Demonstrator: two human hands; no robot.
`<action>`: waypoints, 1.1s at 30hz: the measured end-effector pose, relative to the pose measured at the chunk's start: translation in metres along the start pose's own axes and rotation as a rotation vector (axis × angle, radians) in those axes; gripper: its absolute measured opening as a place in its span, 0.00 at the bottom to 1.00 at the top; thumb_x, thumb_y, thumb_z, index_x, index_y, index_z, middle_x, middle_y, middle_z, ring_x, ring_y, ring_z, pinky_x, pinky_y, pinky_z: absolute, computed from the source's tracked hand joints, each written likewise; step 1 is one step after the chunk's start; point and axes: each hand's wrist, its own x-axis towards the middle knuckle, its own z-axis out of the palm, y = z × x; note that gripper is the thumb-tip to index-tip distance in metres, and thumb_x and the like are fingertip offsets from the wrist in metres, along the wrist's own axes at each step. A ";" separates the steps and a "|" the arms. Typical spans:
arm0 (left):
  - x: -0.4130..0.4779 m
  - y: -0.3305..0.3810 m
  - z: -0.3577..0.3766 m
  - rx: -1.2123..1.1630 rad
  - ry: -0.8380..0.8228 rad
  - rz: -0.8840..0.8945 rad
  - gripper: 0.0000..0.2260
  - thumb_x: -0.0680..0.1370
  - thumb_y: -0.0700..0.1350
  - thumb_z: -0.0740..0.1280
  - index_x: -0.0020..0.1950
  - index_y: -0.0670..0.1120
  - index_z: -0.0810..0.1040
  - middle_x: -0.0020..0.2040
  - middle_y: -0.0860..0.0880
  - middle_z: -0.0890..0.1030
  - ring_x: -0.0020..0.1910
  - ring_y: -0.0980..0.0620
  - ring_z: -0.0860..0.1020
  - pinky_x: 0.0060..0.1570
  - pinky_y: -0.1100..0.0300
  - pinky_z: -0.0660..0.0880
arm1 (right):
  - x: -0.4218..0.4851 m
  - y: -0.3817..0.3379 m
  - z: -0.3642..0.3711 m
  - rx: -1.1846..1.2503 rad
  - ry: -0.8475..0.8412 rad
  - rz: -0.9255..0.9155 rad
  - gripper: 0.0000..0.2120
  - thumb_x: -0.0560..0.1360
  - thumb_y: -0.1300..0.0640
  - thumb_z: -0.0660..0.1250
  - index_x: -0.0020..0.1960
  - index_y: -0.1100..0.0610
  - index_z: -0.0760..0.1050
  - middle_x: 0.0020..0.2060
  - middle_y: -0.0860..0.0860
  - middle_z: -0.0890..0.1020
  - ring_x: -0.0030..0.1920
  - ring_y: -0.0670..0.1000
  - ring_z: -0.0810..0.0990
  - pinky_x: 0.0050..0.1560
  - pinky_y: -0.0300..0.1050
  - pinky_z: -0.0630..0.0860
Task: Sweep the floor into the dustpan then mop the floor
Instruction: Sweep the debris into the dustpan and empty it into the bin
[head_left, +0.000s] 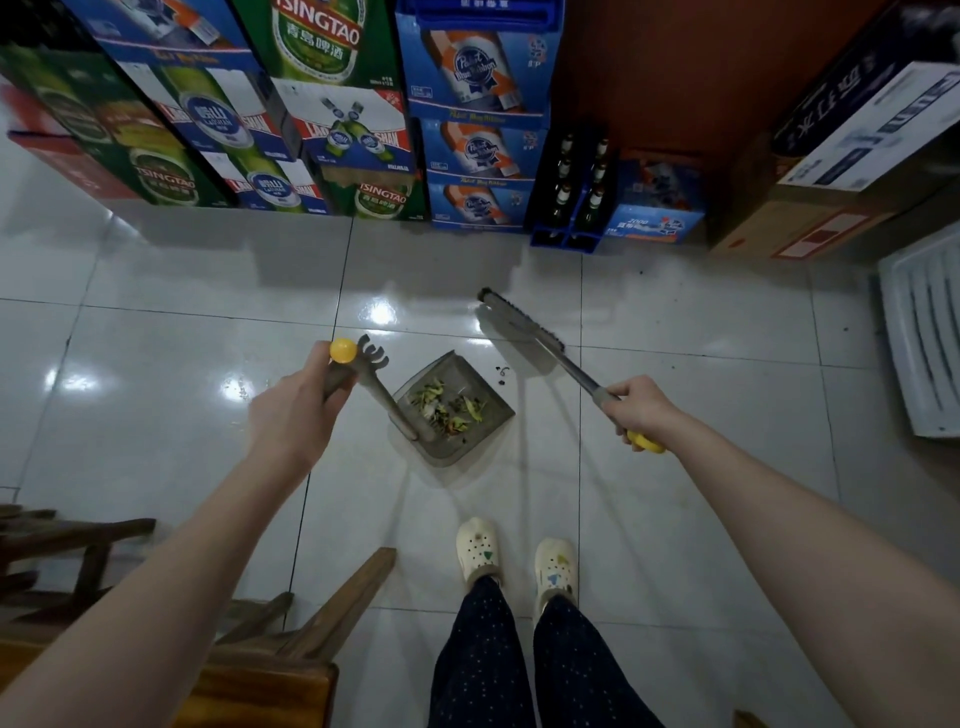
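A grey dustpan (485, 384) stands on the white tiled floor (171, 395) in front of my feet, holding green and red scraps. My left hand (296, 410) grips the top of its long handle, just under a yellow end cap. My right hand (641, 410) grips the grey broom handle near its yellow end. The broom head (519, 322) rests on the floor just beyond and to the right of the pan. A few small dark crumbs (502, 374) lie on the tile between the broom head and the pan's mouth.
Stacked beer cartons (332, 130) and a crate of bottles (576, 192) line the far wall. Cardboard boxes (810, 208) and a white slatted panel (924, 332) stand at the right. Wooden furniture (249, 649) is close at my lower left. More specks dot the floor at the far right.
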 end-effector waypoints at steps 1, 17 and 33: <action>0.000 0.002 0.002 -0.001 0.002 -0.005 0.11 0.79 0.52 0.59 0.56 0.48 0.63 0.37 0.44 0.79 0.34 0.40 0.73 0.31 0.54 0.64 | 0.003 0.002 0.003 0.000 -0.001 0.008 0.13 0.79 0.55 0.62 0.60 0.59 0.77 0.30 0.56 0.73 0.24 0.52 0.70 0.23 0.36 0.67; -0.003 0.013 -0.002 0.013 -0.013 -0.017 0.12 0.80 0.51 0.59 0.57 0.45 0.64 0.34 0.45 0.73 0.31 0.43 0.68 0.31 0.54 0.64 | -0.068 0.013 0.044 -0.050 -0.288 -0.041 0.17 0.78 0.58 0.61 0.66 0.55 0.74 0.30 0.55 0.73 0.26 0.51 0.69 0.25 0.39 0.67; -0.009 0.017 0.003 0.025 -0.002 0.019 0.12 0.79 0.49 0.60 0.58 0.46 0.64 0.38 0.42 0.77 0.38 0.38 0.76 0.33 0.54 0.66 | -0.045 0.012 -0.004 -0.049 -0.046 -0.079 0.17 0.78 0.55 0.62 0.66 0.54 0.72 0.31 0.56 0.74 0.25 0.53 0.71 0.25 0.38 0.67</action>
